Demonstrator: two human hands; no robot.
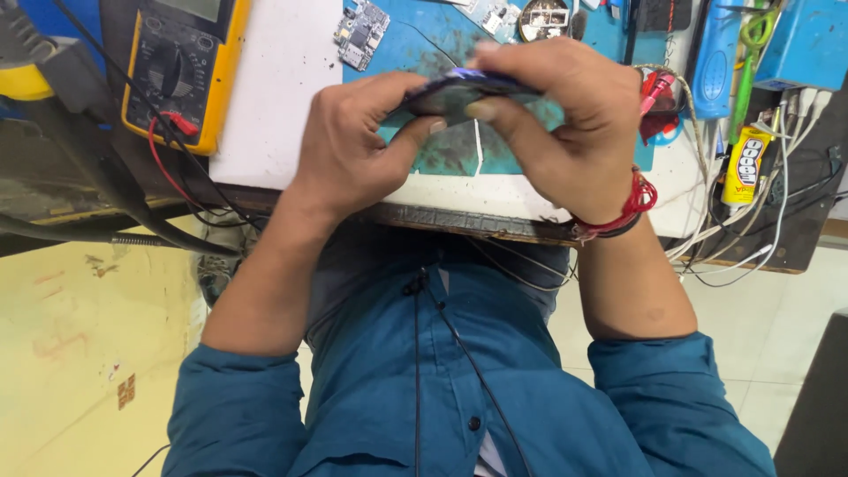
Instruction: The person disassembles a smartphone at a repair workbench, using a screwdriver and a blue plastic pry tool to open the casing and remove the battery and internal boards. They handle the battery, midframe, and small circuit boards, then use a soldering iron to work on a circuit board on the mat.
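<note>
Both hands hold a thin dark blue flat slab, phone-like, with a glossy edge (459,88), up off the worktop (274,97) and edge-on to the head camera, so only its narrow side and a strip of one face show. Left hand (353,141) grips the left end, thumb pressed flat against the near edge, fingers curled round the far side. Right hand (565,124) wraps over the top and right end, fingers closed down on it, thumb tip under the near edge. Judging by the grip, the slab is raised and braced at both ends so the thumbs can work along its seam; cannot tell whether any part is lifting.

The slab hangs over a stained teal rubber work mat (442,150), near the front edge of the worktop. It looks rigid, slim, with rounded corners, purple-blue sheen on the rim; its front and back faces are mostly hidden by the fingers.

A red thread band (632,205) sits on the right wrist. A yellow-cased multimeter with black dial (181,66) lies at the left with a red lead, well apart. A small bare green circuit board (360,34) rests on the mat beyond the hands. A yellow glue tube (746,166) lies to the right among white cables.
</note>
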